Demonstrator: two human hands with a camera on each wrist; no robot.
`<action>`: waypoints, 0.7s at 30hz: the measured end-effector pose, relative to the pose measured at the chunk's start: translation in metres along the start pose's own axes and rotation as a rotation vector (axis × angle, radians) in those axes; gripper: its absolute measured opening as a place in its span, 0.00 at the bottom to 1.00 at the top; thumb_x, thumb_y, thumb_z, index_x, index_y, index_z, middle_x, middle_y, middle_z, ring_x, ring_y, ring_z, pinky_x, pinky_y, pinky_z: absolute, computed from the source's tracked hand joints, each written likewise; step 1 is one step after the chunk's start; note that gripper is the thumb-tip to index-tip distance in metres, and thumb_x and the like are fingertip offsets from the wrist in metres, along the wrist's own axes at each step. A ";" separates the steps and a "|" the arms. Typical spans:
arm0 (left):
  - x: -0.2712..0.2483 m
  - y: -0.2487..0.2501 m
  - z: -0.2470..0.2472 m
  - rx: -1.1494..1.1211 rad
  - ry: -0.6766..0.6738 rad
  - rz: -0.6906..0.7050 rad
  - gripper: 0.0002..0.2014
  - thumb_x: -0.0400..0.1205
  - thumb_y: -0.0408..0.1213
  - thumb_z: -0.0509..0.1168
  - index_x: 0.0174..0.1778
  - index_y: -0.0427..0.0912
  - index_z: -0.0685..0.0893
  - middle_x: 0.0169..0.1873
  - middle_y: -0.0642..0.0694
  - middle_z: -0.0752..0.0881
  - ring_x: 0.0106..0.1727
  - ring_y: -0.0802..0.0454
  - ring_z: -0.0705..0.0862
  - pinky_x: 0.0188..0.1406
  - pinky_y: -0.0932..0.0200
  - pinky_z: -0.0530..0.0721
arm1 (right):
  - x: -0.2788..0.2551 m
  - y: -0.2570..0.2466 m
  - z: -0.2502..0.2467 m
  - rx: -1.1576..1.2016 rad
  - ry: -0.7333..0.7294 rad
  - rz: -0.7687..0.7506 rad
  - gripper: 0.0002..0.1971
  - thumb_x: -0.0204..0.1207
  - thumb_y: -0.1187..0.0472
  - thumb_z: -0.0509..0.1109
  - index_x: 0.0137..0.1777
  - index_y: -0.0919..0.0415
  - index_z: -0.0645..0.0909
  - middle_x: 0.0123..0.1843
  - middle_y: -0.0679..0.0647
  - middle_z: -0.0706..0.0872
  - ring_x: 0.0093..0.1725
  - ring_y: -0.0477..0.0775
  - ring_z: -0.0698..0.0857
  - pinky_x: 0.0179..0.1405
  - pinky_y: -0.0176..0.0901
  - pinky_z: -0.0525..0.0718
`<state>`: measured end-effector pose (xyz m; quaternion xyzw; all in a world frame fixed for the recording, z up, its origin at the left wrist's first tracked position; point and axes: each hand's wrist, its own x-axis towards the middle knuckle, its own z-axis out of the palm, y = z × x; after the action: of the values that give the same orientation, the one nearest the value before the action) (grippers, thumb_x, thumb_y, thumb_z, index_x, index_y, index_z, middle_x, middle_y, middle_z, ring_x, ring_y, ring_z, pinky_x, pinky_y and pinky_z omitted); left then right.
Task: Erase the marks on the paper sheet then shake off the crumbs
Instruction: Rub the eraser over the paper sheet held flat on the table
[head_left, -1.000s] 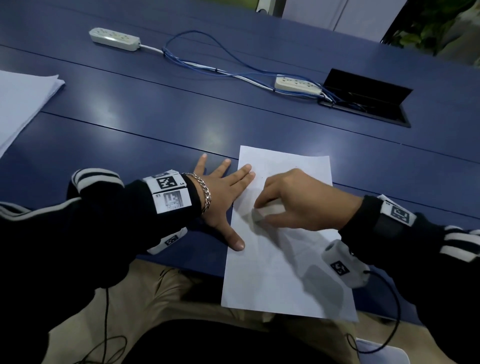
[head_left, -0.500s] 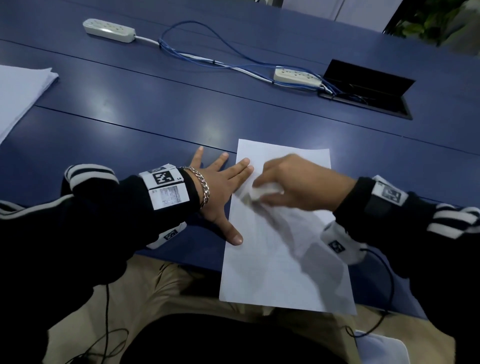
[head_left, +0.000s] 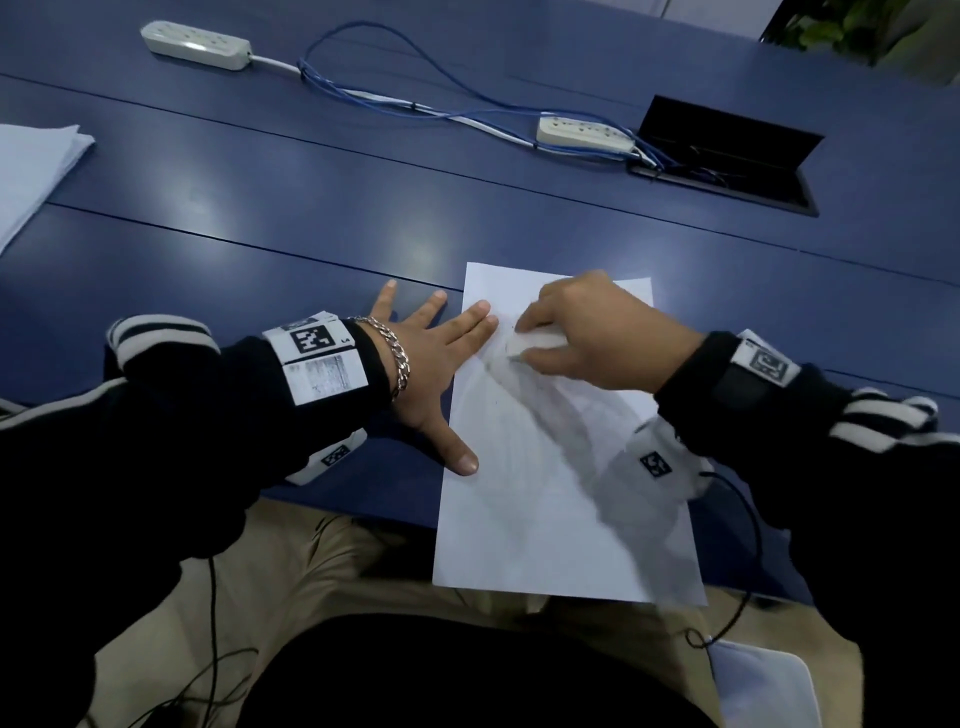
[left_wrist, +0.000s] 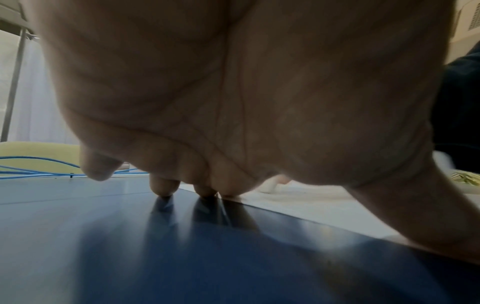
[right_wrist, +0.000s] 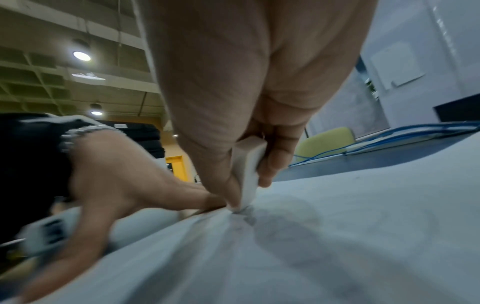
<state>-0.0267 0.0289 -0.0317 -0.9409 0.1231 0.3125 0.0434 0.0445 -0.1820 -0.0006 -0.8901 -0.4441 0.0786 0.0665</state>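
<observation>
White paper sheet lies lengthwise on the blue table, its near end hanging past the table's front edge over the person's lap. At its left edge the left hand is spread flat, fingers straight and apart: the index and middle fingertips and the thumb rest on the paper's margin while the other fingers lie on the bare table, holding nothing and seemingly pinning the sheet. Just to the right, the right hand pinches a white eraser between thumb and fingers, clamped firmly; the right wrist view shows the eraser's lower corner touching the paper right beside the left fingertips, with a faint grey smudge under it. By my reading the erasing is under way but not finished: faint pencil traces are visible around the eraser, though hand shadows and blur make it hard to tell how much marking remains lower down. No crumbs can be made out clearly. The sheet lies flat, so the shaking-off step has not begun; that, and any last rubbing, is what remains.
</observation>
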 end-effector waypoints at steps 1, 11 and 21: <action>0.000 0.000 -0.001 0.006 -0.001 -0.003 0.81 0.51 0.92 0.64 0.86 0.58 0.20 0.87 0.63 0.23 0.91 0.41 0.29 0.80 0.15 0.31 | -0.004 -0.004 0.003 -0.008 0.005 -0.005 0.16 0.75 0.45 0.71 0.55 0.53 0.88 0.45 0.51 0.85 0.47 0.58 0.84 0.50 0.52 0.82; 0.007 0.003 -0.032 0.053 0.013 0.068 0.74 0.64 0.83 0.70 0.91 0.56 0.29 0.89 0.58 0.27 0.91 0.38 0.30 0.84 0.21 0.33 | -0.073 0.004 0.003 0.014 -0.032 0.150 0.19 0.77 0.44 0.73 0.65 0.49 0.83 0.60 0.45 0.88 0.61 0.52 0.84 0.61 0.48 0.82; 0.007 0.010 -0.013 0.022 -0.001 0.160 0.82 0.58 0.84 0.72 0.89 0.48 0.23 0.88 0.54 0.23 0.89 0.47 0.25 0.88 0.29 0.34 | -0.074 0.016 -0.008 0.100 -0.083 0.169 0.14 0.74 0.43 0.76 0.58 0.43 0.86 0.52 0.40 0.85 0.54 0.44 0.82 0.56 0.39 0.80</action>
<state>-0.0162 0.0153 -0.0260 -0.9274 0.2013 0.3138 0.0289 0.0148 -0.2514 0.0106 -0.9159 -0.3651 0.1427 0.0858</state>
